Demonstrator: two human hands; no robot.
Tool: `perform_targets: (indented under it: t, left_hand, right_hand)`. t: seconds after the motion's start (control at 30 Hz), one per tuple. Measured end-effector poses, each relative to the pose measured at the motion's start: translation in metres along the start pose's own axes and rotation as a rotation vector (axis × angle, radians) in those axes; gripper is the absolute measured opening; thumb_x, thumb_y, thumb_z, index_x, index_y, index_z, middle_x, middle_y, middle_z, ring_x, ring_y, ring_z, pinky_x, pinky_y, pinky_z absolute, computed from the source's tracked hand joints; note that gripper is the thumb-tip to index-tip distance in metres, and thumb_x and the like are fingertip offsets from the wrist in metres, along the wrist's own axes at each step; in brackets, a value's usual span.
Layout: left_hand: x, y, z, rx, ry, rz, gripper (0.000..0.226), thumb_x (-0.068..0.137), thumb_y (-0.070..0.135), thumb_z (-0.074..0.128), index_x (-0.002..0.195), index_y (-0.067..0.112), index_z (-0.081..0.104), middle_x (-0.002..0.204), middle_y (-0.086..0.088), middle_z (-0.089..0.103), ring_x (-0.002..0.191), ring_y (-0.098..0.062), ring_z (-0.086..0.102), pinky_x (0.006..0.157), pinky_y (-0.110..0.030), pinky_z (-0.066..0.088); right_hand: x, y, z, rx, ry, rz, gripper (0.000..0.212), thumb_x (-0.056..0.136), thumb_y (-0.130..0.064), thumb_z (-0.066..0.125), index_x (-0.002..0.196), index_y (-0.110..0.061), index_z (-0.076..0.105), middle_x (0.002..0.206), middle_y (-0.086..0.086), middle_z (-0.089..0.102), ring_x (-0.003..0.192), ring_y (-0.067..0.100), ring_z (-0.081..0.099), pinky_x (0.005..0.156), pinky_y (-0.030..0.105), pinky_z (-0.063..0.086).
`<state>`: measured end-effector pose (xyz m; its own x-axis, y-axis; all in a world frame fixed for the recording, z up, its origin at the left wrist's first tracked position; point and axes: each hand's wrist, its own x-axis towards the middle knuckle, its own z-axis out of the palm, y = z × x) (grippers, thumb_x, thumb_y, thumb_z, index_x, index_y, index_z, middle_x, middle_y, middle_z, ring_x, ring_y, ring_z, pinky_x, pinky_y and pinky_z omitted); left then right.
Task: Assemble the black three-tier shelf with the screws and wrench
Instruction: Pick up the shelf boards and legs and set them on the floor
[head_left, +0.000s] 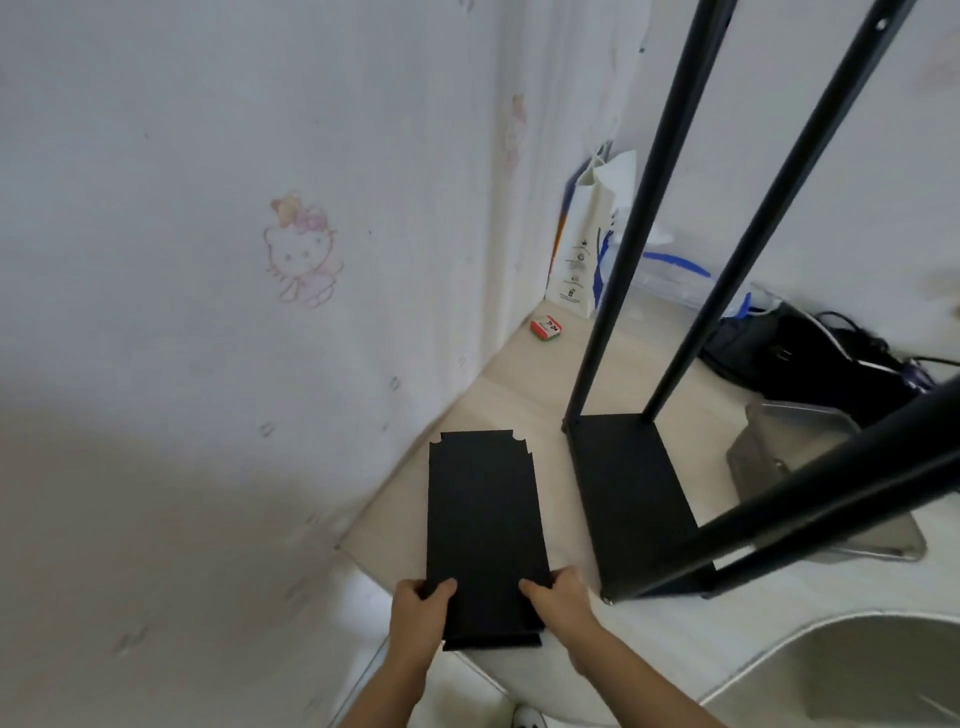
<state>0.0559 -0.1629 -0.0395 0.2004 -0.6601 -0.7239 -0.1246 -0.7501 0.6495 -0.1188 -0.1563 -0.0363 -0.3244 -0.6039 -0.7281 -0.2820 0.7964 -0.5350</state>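
Both hands hold a loose black shelf panel (485, 525) by its near end, above a pale countertop (524, 415). The left hand (418, 605) grasps the near-left corner, thumb on top and the other fingers hidden beneath. The right hand (561, 592) grasps the near-right corner the same way, with its fingers also out of sight under the panel. The panel's far corners show notched cut-outs; its near edge shows a folded lip. Whether the far end rests on the countertop or hangs clear of it cannot be told.

Just to the right of the panel stands the partly built shelf frame (631, 499): a bottom tier with four black posts (641, 228) rising from its corners. The two far posts run out of the top of the picture. The two near posts cross the right side, blurred and cut off at the edge. A small bright fastener shows at the near-left foot; no other screws and no wrench can be made out.

Behind the frame, in the corner, stands a white paper bag (584, 244), partly hidden by a post. A small red and white box (546, 327) lies near the wall. A dark bag (810, 353) with cords lies to the right. A metal sink basin (857, 670) is cut off at the lower right. The wallpaper (208, 208) bears a faint cartoon cat print.
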Motion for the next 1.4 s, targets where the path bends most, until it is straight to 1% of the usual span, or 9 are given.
perform_targets:
  t: [0.2, 0.37, 0.5, 0.67, 0.83, 0.93, 1.07, 1.17, 1.4]
  left_hand:
    - [0.009, -0.002, -0.023, -0.007, -0.131, -0.001, 0.049, 0.097, 0.030, 0.066, 0.136, 0.010, 0.045, 0.127, -0.008, 0.059, 0.103, -0.024, 0.061, 0.075, -0.034, 0.053]
    - [0.014, -0.011, -0.038, -0.008, -0.304, -0.056, 0.044, 0.091, 0.025, 0.075, 0.127, 0.014, 0.053, 0.114, -0.007, 0.066, 0.101, -0.026, 0.065, 0.067, -0.036, 0.058]
    - [0.010, -0.021, -0.053, -0.019, -0.381, -0.088, 0.046, 0.085, 0.017, 0.081, 0.120, 0.016, 0.052, 0.116, -0.012, 0.067, 0.104, -0.030, 0.066, 0.067, -0.039, 0.059]
    - [-0.005, -0.036, -0.067, 0.027, -0.500, -0.125, 0.053, 0.083, 0.008, 0.081, 0.122, 0.018, 0.047, 0.115, -0.017, 0.065, 0.105, -0.036, 0.065, 0.074, -0.048, 0.059]
    - [-0.026, -0.058, -0.077, 0.005, -0.636, -0.197, 0.051, 0.085, 0.003, 0.076, 0.124, 0.018, 0.047, 0.118, -0.018, 0.064, 0.106, -0.037, 0.064, 0.068, -0.047, 0.061]
    - [-0.035, -0.075, -0.079, 0.042, -0.695, -0.216, 0.055, 0.084, 0.003, 0.076, 0.127, 0.018, 0.046, 0.120, -0.019, 0.064, 0.109, -0.038, 0.064, 0.080, -0.054, 0.060]
    - [-0.053, -0.098, -0.077, 0.100, -0.736, -0.213, 0.056, 0.082, 0.001, 0.078, 0.125, 0.018, 0.048, 0.102, -0.012, 0.077, 0.104, -0.035, 0.069, 0.076, -0.052, 0.061]
    - [-0.067, -0.109, -0.068, 0.172, -0.764, -0.191, 0.058, 0.081, 0.001, 0.079, 0.126, 0.019, 0.047, 0.107, -0.012, 0.075, 0.106, -0.033, 0.069, 0.073, -0.047, 0.061]
    - [-0.106, -0.128, -0.027, 0.400, -0.865, -0.112, 0.056, 0.083, 0.005, 0.080, 0.125, 0.022, 0.047, 0.107, -0.007, 0.077, 0.107, -0.029, 0.070, 0.092, -0.050, 0.058]
  right_hand:
    - [-0.017, 0.014, 0.014, 0.080, 0.051, 0.020, 0.047, 0.091, -0.036, 0.066, 0.122, -0.013, 0.040, 0.129, 0.013, 0.046, 0.117, 0.032, 0.050, 0.102, 0.049, 0.046]
    - [-0.035, 0.030, 0.019, 0.174, 0.089, 0.017, 0.047, 0.086, -0.029, 0.071, 0.119, -0.023, 0.037, 0.124, 0.010, 0.046, 0.111, 0.029, 0.054, 0.095, 0.048, 0.052]
    - [-0.050, 0.044, 0.024, 0.240, 0.086, 0.037, 0.056, 0.086, -0.024, 0.072, 0.133, -0.011, 0.045, 0.127, 0.012, 0.055, 0.109, 0.026, 0.061, 0.091, 0.038, 0.055]
    - [-0.078, 0.066, 0.030, 0.329, 0.097, 0.053, 0.027, 0.091, -0.040, 0.065, 0.101, -0.016, 0.062, 0.094, 0.000, 0.067, 0.083, 0.012, 0.063, 0.074, 0.033, 0.053]
    - [-0.106, 0.106, 0.028, 0.462, 0.124, 0.079, 0.041, 0.089, -0.039, 0.070, 0.116, -0.015, 0.050, 0.096, 0.001, 0.065, 0.077, 0.008, 0.062, 0.047, 0.013, 0.042]
    - [-0.124, 0.132, 0.027, 0.522, 0.106, 0.077, 0.045, 0.088, -0.039, 0.071, 0.120, -0.017, 0.048, 0.104, 0.006, 0.069, 0.082, 0.012, 0.067, 0.051, 0.014, 0.045]
    - [-0.147, 0.168, 0.032, 0.602, 0.127, 0.074, 0.042, 0.090, -0.035, 0.070, 0.121, -0.016, 0.048, 0.110, 0.010, 0.068, 0.087, 0.018, 0.066, 0.063, 0.021, 0.046]
    - [-0.163, 0.198, 0.034, 0.731, 0.144, 0.097, 0.040, 0.089, -0.031, 0.071, 0.119, -0.016, 0.049, 0.112, 0.012, 0.068, 0.101, 0.028, 0.065, 0.072, 0.034, 0.045]
    - [-0.201, 0.272, 0.022, 0.915, 0.209, 0.146, 0.038, 0.086, -0.031, 0.075, 0.116, -0.022, 0.053, 0.103, 0.003, 0.070, 0.088, 0.016, 0.068, 0.058, 0.028, 0.053]
